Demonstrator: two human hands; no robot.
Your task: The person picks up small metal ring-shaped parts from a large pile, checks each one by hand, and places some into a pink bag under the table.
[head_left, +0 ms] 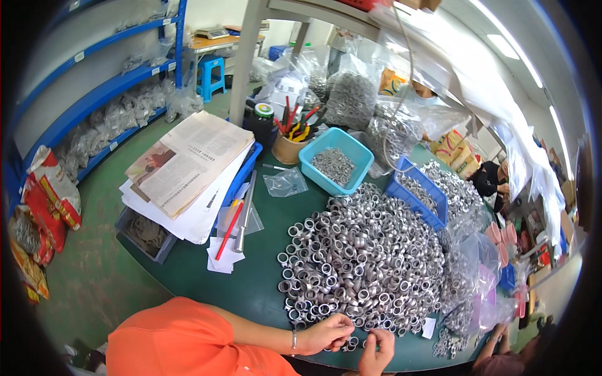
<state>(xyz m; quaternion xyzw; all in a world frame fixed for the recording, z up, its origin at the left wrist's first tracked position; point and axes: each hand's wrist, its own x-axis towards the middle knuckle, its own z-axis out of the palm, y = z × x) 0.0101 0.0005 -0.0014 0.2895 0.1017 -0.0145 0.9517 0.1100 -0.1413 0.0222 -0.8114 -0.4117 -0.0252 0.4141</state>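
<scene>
My left hand [327, 334], with a bracelet on its wrist, is closed in a pinch at the near edge of a big pile of silvery metal rings [364, 257]. Just to its right is my right hand [377, 352], its fingers curled and pressed together. The two hands are close to each other but apart. Whatever the fingertips hold is too small or too hidden to make out. A few rings [352, 343] lie on the green tabletop [207, 282] between and behind the hands.
Beyond the pile stand a turquoise basin [337, 161] of small metal parts and a blue basket [417, 194] of rings. Newspapers [191, 163], a red pencil [229, 230] and a metal rod [246, 213] lie left. A tool pot [290, 147] stands behind; other people work at right.
</scene>
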